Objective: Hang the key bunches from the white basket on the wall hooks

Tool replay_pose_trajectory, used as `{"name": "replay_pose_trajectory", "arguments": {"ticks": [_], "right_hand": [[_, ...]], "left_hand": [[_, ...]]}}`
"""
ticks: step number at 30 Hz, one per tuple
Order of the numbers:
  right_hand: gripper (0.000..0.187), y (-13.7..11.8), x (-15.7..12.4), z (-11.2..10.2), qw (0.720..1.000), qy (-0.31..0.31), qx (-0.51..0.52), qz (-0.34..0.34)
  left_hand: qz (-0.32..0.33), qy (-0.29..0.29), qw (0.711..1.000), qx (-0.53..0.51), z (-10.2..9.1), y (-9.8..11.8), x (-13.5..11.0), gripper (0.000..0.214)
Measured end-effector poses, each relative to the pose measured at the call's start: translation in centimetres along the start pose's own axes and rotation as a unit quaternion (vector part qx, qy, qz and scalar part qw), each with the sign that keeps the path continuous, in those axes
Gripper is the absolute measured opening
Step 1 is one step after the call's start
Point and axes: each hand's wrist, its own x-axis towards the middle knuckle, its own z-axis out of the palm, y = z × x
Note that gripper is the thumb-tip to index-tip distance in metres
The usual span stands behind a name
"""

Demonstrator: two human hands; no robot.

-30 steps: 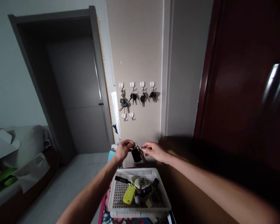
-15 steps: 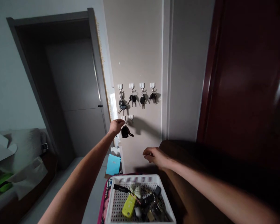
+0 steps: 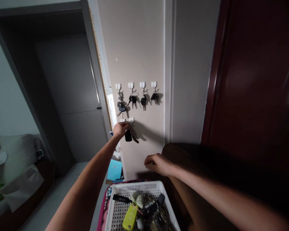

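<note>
My left hand (image 3: 120, 129) is raised against the beige wall, closed on the ring of a black car key (image 3: 128, 135) that dangles just under the lower-left white hook (image 3: 122, 121). A second lower hook (image 3: 131, 120) beside it is bare. Above, a row of white hooks (image 3: 135, 85) carries several black key bunches (image 3: 132, 99). My right hand (image 3: 156, 164) hovers lower, above the far edge of the basket, fingers loosely curled with nothing seen in them.
A white perforated basket (image 3: 115, 205) at the bottom holds a yellow key fob (image 3: 129, 217), a black tag and several other keys. A dark red door (image 3: 252, 80) fills the right. A grey doorway (image 3: 69, 96) and a sofa (image 3: 16, 160) lie left.
My left hand lifted the black key from above the basket up to the lower-left hook. My right hand let go of it and stayed low. The view shifted slightly.
</note>
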Motion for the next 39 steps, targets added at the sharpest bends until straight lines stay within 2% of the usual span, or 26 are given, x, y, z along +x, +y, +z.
{"name": "replay_pose_trajectory", "arguments": {"ticks": [4, 9, 18, 22, 24, 26, 30, 32, 35, 37, 39], "right_hand": [[0.019, -0.4, -0.3, -0.1, 1.0, -0.014, -0.015, 0.013], [0.019, -0.6, -0.4, -0.1, 1.0, -0.017, -0.01, 0.014], [0.019, 0.2, -0.3, 0.1, 1.0, -0.017, 0.002, 0.008], [0.018, 0.6, -0.2, 0.1, 0.999, -0.019, -0.028, 0.012], [0.018, 0.7, -0.3, 0.2, 0.999, -0.028, -0.044, 0.014], [0.016, 0.8, -0.4, 0.6, 0.996, -0.054, -0.064, 0.021], [0.014, 1.4, -0.8, 2.3, 0.98, -0.148, -0.121, 0.047], [0.017, 1.7, -1.0, 3.3, 0.972, -0.18, -0.137, 0.055], [0.02, 1.6, -1.5, 4.3, 0.958, -0.223, -0.172, 0.057], [0.024, 1.2, -2.0, 4.6, 0.939, -0.268, -0.208, 0.053], [0.031, 0.8, -2.3, 4.9, 0.917, -0.309, -0.246, 0.053]], "left_hand": [[0.0, 0.006, 1.0, 0.003, 0.4, 0.2, 0.1, 0.016], [0.053, -0.015, 0.997, 0.05, 1.0, 1.6, 0.3, 0.017], [0.025, -0.007, 0.995, 0.096, 1.9, 2.0, 0.8, 0.019], [0.01, 0.009, 0.998, 0.055, 1.6, 2.2, -0.1, 0.022], [-0.004, 0.003, 1.0, 0.02, 1.4, 2.2, -1.6, 0.023], [-0.027, -0.031, 0.999, -0.023, 1.5, 1.8, -4.2, 0.023], [-0.109, -0.151, 0.976, -0.114, 3.0, 0.2, -12.1, 0.023], [-0.122, -0.212, 0.962, -0.118, 4.0, -0.6, -16.4, 0.022], [-0.086, -0.284, 0.952, -0.075, 5.1, -1.6, -21.4, 0.019], [-0.047, -0.3, 0.953, -0.013, 5.3, -2.0, -23.2, 0.02], [-0.009, -0.303, 0.95, 0.068, 5.2, -2.2, -24.0, 0.021]]}}
